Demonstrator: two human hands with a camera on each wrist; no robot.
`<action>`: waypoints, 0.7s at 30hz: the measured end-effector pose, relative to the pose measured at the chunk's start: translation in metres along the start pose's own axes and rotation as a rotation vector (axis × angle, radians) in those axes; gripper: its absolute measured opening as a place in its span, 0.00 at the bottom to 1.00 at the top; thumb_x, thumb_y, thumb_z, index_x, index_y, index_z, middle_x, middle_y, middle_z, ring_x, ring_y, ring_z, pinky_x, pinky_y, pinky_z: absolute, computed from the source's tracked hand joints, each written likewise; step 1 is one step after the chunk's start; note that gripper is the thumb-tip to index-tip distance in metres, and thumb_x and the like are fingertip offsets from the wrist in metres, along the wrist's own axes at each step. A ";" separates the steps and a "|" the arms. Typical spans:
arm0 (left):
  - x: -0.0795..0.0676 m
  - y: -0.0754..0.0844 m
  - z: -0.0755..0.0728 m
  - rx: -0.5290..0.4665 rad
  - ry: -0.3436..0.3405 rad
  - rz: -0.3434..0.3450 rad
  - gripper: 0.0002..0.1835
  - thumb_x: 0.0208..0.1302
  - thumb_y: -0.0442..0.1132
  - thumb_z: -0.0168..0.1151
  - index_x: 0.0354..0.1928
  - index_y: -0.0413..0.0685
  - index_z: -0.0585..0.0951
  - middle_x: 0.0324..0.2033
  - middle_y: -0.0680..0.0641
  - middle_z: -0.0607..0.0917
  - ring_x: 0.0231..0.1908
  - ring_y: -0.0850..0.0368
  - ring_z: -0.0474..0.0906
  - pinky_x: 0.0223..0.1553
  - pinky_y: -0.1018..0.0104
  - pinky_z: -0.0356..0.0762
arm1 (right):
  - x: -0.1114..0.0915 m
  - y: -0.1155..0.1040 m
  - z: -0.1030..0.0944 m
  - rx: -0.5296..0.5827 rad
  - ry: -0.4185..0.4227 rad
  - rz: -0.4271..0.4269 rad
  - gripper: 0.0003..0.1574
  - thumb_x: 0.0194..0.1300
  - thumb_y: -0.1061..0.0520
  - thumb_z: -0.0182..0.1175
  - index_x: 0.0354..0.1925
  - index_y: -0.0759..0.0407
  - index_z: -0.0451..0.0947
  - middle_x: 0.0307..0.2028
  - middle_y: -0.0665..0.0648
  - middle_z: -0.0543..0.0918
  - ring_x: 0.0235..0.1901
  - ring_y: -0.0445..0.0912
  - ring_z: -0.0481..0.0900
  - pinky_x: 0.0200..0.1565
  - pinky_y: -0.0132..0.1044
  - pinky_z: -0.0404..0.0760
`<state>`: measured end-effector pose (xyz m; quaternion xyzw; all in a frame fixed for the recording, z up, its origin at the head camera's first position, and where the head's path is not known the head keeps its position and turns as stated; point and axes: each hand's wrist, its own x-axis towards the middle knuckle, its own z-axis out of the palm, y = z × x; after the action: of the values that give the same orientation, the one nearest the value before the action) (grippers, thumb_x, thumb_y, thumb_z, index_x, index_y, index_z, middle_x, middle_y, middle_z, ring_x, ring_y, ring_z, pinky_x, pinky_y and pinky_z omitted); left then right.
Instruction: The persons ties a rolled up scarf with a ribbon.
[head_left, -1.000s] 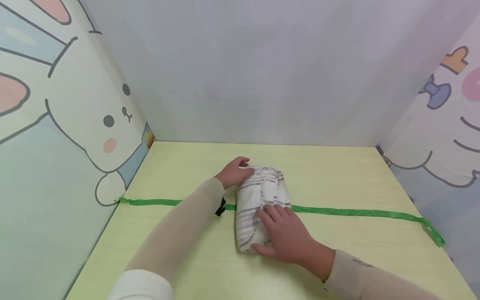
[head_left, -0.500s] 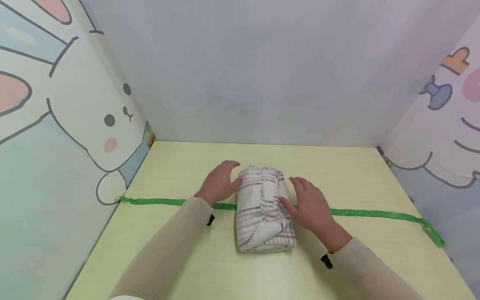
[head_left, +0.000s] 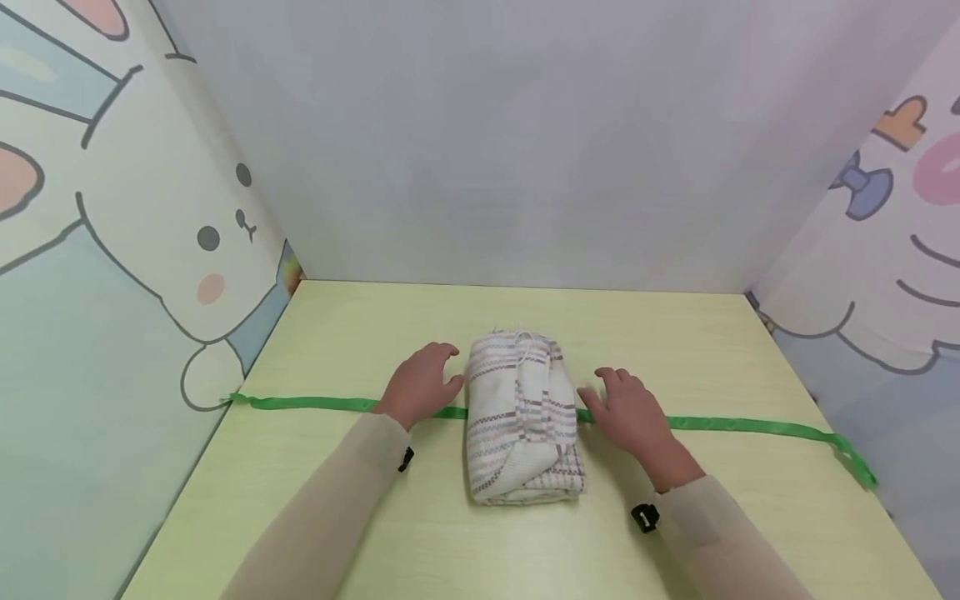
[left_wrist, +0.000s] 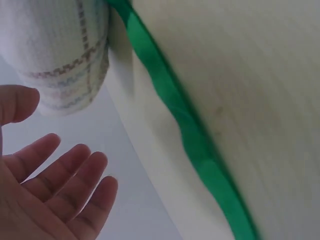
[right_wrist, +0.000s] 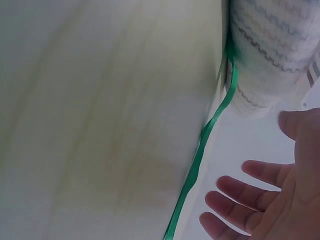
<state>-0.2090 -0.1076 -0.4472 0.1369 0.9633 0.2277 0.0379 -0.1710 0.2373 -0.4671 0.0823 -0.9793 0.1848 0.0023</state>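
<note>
A folded cloth (head_left: pixel 495 417), white with brown, grey and blue woven stripes, lies as a thick bundle at the middle of the table. One flap crosses its top, and a loose white thread shows at the far end. My left hand (head_left: pixel 420 385) is just left of the bundle, fingers spread and relaxed, holding nothing. On the other side my right hand (head_left: pixel 628 412) stands apart from the cloth, its fingers also loose. Both wrist views show bare palms, with the cloth's striped side (left_wrist: pixel 65 55) beyond the left thumb and its rounded end (right_wrist: pixel 272 45) beyond the right thumb.
Under the bundle, a green ribbon (head_left: pixel 738 425) runs across the pale yellow table (head_left: pixel 480 554). A plain grey wall (head_left: pixel 480 150) rises at the back. Printed cartoon panels stand at both sides, a rabbit (head_left: pixel 172 192) on the left one.
Both hands have come off the cloth. My left hand has drawn back to the left, and my right hand has moved right from the near end. The folded cloth stays in place.
</note>
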 end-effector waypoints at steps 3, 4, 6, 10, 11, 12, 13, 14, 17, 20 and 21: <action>-0.001 -0.004 0.005 0.015 -0.047 -0.030 0.24 0.72 0.48 0.60 0.65 0.46 0.77 0.63 0.45 0.79 0.61 0.48 0.77 0.60 0.51 0.75 | 0.001 0.003 0.003 -0.005 -0.053 -0.003 0.36 0.77 0.42 0.55 0.64 0.71 0.71 0.57 0.71 0.76 0.56 0.67 0.75 0.53 0.62 0.76; -0.001 -0.006 0.007 0.019 -0.061 -0.039 0.24 0.72 0.48 0.61 0.65 0.46 0.78 0.62 0.45 0.79 0.60 0.48 0.77 0.60 0.51 0.75 | 0.001 0.004 0.004 -0.012 -0.071 -0.010 0.35 0.76 0.42 0.57 0.63 0.70 0.71 0.56 0.70 0.77 0.54 0.66 0.76 0.52 0.61 0.77; -0.002 -0.008 0.011 0.029 -0.087 -0.049 0.23 0.71 0.48 0.62 0.63 0.46 0.78 0.59 0.45 0.80 0.58 0.48 0.78 0.58 0.51 0.76 | 0.002 0.006 0.006 -0.029 -0.102 -0.025 0.33 0.74 0.44 0.61 0.62 0.69 0.73 0.54 0.68 0.78 0.52 0.63 0.78 0.50 0.59 0.78; -0.003 -0.010 0.016 0.043 -0.125 -0.066 0.22 0.70 0.47 0.64 0.62 0.46 0.79 0.55 0.46 0.81 0.55 0.49 0.79 0.57 0.52 0.76 | 0.003 0.008 0.008 -0.058 -0.133 -0.057 0.28 0.70 0.48 0.67 0.58 0.66 0.76 0.49 0.63 0.79 0.49 0.59 0.78 0.49 0.56 0.80; -0.004 -0.010 0.017 0.049 -0.132 -0.067 0.22 0.70 0.47 0.65 0.61 0.45 0.79 0.54 0.46 0.82 0.54 0.49 0.79 0.57 0.52 0.76 | 0.003 0.008 0.008 -0.063 -0.137 -0.066 0.27 0.69 0.49 0.68 0.57 0.65 0.77 0.48 0.61 0.79 0.48 0.58 0.78 0.49 0.55 0.80; -0.005 -0.011 0.018 0.052 -0.137 -0.074 0.22 0.70 0.46 0.65 0.61 0.46 0.80 0.53 0.46 0.82 0.54 0.49 0.79 0.57 0.52 0.76 | 0.004 0.008 0.008 -0.065 -0.140 -0.073 0.26 0.68 0.50 0.69 0.56 0.65 0.77 0.47 0.60 0.79 0.47 0.57 0.78 0.48 0.54 0.80; -0.005 -0.011 0.018 0.055 -0.140 -0.079 0.22 0.69 0.46 0.66 0.61 0.46 0.80 0.52 0.47 0.82 0.53 0.49 0.79 0.57 0.52 0.76 | 0.004 0.008 0.008 -0.066 -0.144 -0.080 0.25 0.68 0.50 0.70 0.55 0.64 0.78 0.45 0.59 0.79 0.46 0.56 0.79 0.47 0.53 0.80; -0.006 -0.012 0.019 0.061 -0.139 -0.079 0.22 0.68 0.46 0.67 0.61 0.46 0.80 0.51 0.47 0.82 0.53 0.50 0.79 0.57 0.53 0.76 | 0.004 0.007 0.008 -0.063 -0.150 -0.086 0.24 0.67 0.51 0.70 0.53 0.64 0.78 0.44 0.58 0.79 0.45 0.55 0.79 0.47 0.52 0.80; -0.007 -0.015 0.020 0.069 -0.141 -0.072 0.22 0.66 0.45 0.69 0.59 0.46 0.80 0.48 0.48 0.82 0.50 0.51 0.79 0.55 0.54 0.76 | 0.004 0.006 0.008 -0.038 -0.180 -0.093 0.18 0.68 0.53 0.70 0.48 0.62 0.78 0.40 0.55 0.78 0.40 0.51 0.78 0.43 0.49 0.80; -0.008 -0.020 0.020 0.079 -0.159 -0.063 0.21 0.64 0.45 0.71 0.56 0.46 0.81 0.44 0.49 0.82 0.46 0.52 0.78 0.52 0.54 0.77 | 0.005 0.005 0.007 0.013 -0.219 -0.086 0.11 0.69 0.56 0.68 0.43 0.60 0.78 0.36 0.52 0.77 0.36 0.47 0.76 0.40 0.46 0.78; -0.008 -0.021 0.021 0.078 -0.167 -0.062 0.20 0.63 0.44 0.71 0.54 0.47 0.82 0.43 0.50 0.82 0.45 0.52 0.78 0.51 0.55 0.77 | 0.005 0.005 0.007 0.031 -0.233 -0.083 0.08 0.70 0.57 0.67 0.41 0.59 0.78 0.35 0.52 0.76 0.34 0.47 0.74 0.39 0.46 0.77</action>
<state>-0.2039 -0.1193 -0.4751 0.1267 0.9687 0.1766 0.1200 -0.1769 0.2381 -0.4751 0.1438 -0.9657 0.1887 -0.1052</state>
